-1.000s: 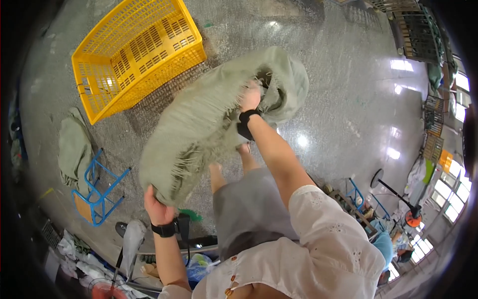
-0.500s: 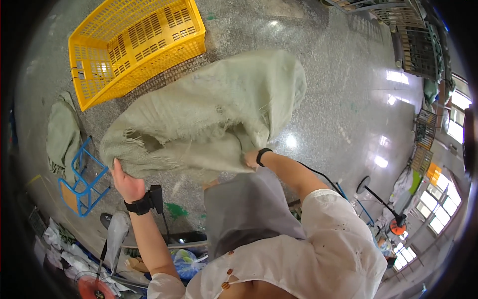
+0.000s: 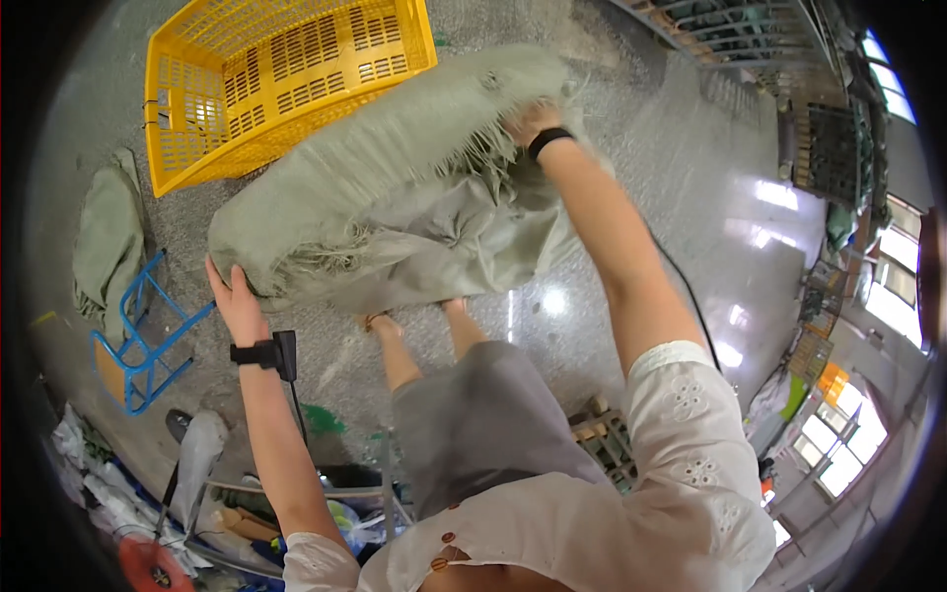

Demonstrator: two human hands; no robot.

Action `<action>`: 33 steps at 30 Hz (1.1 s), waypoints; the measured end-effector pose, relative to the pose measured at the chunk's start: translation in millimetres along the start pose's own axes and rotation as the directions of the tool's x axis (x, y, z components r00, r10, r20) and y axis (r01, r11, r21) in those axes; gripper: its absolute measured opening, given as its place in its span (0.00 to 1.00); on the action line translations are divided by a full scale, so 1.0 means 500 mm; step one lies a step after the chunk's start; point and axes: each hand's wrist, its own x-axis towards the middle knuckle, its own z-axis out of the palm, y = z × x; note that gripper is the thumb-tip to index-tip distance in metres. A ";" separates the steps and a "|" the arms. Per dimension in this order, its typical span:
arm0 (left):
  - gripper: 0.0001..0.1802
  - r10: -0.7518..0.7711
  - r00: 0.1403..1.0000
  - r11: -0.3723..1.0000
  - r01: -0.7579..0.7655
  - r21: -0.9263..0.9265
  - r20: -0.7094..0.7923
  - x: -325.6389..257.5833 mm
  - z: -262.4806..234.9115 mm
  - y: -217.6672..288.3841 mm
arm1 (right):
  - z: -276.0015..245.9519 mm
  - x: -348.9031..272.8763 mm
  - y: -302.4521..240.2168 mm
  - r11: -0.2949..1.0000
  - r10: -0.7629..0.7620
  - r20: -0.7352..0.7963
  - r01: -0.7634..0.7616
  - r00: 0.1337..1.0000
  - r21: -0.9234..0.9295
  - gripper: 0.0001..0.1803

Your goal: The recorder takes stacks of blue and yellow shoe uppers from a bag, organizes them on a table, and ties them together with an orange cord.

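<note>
A large grey-green woven sack [image 3: 345, 163] with ragged, frayed edges lies spread across in front of me, its mouth facing my side. At its left end my left hand [image 3: 240, 301] holds the edge, thumb and fingers around the fabric. My right hand [image 3: 533, 122] is closed on the frayed rim near the far right end; its fingertips are partly hidden in the loose threads. Beneath the rim, the opening sags in folds toward my feet. Both wrists wear black bands.
Just beyond the sack stands a yellow plastic crate [image 3: 286, 84]. To the left are a second green sack [image 3: 107, 242] on the floor and a blue metal-framed stool [image 3: 148, 340]. A red fan [image 3: 156, 564] is at lower left, and metal racks [image 3: 740, 30] stand at far right.
My right hand has moved away from me and slightly right, carrying the frayed rim outward. More of the sack's mouth shows. My left hand stays at the left end.
</note>
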 end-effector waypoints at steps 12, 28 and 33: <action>0.20 0.196 0.435 0.327 -0.874 0.360 0.879 -0.056 0.325 -0.266 | 0.123 -0.322 -0.270 0.771 -0.595 0.779 0.415 0.197 0.483 0.24; 0.19 -0.319 0.720 0.170 -0.596 0.785 0.616 -0.046 0.063 -0.391 | 0.236 -0.061 -0.312 0.958 -0.231 -0.178 0.256 0.957 0.132 0.09; 0.28 -0.039 0.718 0.334 -0.646 0.686 0.695 -0.073 0.161 -0.416 | 0.218 -0.134 -0.324 0.940 -0.237 -0.025 0.236 0.971 0.247 0.07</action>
